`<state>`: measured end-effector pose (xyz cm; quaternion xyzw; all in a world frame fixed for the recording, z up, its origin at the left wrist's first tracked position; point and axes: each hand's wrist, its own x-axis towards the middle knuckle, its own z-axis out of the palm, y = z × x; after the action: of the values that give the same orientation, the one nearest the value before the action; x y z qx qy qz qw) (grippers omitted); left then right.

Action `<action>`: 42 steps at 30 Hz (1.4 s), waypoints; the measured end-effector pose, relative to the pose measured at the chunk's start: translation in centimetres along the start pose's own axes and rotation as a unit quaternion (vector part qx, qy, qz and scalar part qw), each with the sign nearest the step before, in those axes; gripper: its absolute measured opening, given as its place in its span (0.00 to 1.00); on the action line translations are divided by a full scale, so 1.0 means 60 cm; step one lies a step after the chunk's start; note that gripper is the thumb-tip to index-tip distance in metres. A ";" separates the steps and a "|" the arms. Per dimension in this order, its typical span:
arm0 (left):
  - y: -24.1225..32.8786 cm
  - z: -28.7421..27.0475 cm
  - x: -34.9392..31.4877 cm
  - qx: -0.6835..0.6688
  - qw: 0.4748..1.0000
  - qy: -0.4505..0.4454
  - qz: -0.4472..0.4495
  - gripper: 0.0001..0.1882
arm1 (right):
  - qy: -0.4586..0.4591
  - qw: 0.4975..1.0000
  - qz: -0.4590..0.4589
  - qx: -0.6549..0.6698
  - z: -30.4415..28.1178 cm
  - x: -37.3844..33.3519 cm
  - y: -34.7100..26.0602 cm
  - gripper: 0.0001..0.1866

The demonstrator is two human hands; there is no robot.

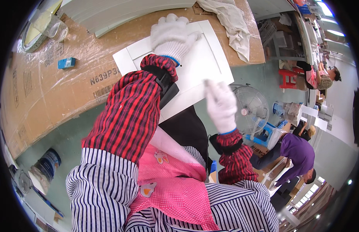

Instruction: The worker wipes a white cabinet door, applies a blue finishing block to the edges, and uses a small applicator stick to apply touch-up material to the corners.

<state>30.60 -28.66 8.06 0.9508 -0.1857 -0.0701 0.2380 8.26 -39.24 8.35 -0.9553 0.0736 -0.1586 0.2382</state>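
Observation:
A white framed panel, like a cabinet door, lies tilted on the cardboard-covered table and overhangs its near edge. My left hand, in a white knit glove, grips its far edge, with the fingers over the edge and the thumb stretched across the face. Just off the panel's right side is my right hand, also gloved and blurred by motion. Its fingers are pinched together around something small and greyish that I cannot make out.
Behind the panel stand white boards. A blue block, a clear plastic cup and a pale cloth lie on the table. A floor fan stands to the right, near a person in purple. Lower left is a dark bucket.

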 end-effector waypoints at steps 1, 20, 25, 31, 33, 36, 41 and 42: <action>-0.006 -0.001 -0.001 0.003 1.000 0.000 0.004 0.31 | -0.074 0.995 0.035 -0.053 0.011 -0.007 -0.029 0.11; -0.153 -0.054 -0.082 0.015 0.999 0.012 0.040 0.30 | -0.108 0.985 -0.102 -0.093 0.064 -0.037 -0.149 0.19; -0.145 -0.059 -0.086 0.012 0.998 0.023 0.050 0.29 | 0.015 0.985 0.033 -0.166 -0.008 0.033 0.033 0.14; -0.145 -0.051 -0.082 0.012 0.999 0.022 0.037 0.29 | -0.068 0.988 -0.102 -0.096 0.081 -0.064 -0.143 0.22; -0.149 -0.050 -0.083 0.016 0.999 0.024 0.034 0.29 | -0.142 0.982 -0.110 -0.054 0.086 -0.075 -0.181 0.22; -0.149 -0.055 -0.087 0.015 0.999 0.031 0.036 0.29 | 0.053 0.956 -0.181 -0.226 0.056 -0.035 -0.066 0.20; -0.147 -0.057 -0.085 0.015 0.999 0.022 0.033 0.30 | -0.048 0.976 -0.071 -0.201 0.039 -0.027 -0.045 0.21; -0.145 -0.053 -0.082 0.013 0.999 0.022 0.035 0.30 | -0.009 0.982 -0.117 -0.146 0.060 -0.043 -0.082 0.22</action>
<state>29.57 -18.29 6.90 0.9481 -0.2142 -0.0389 0.2317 7.35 -32.84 7.00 -0.9832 -0.0187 -0.1646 0.0767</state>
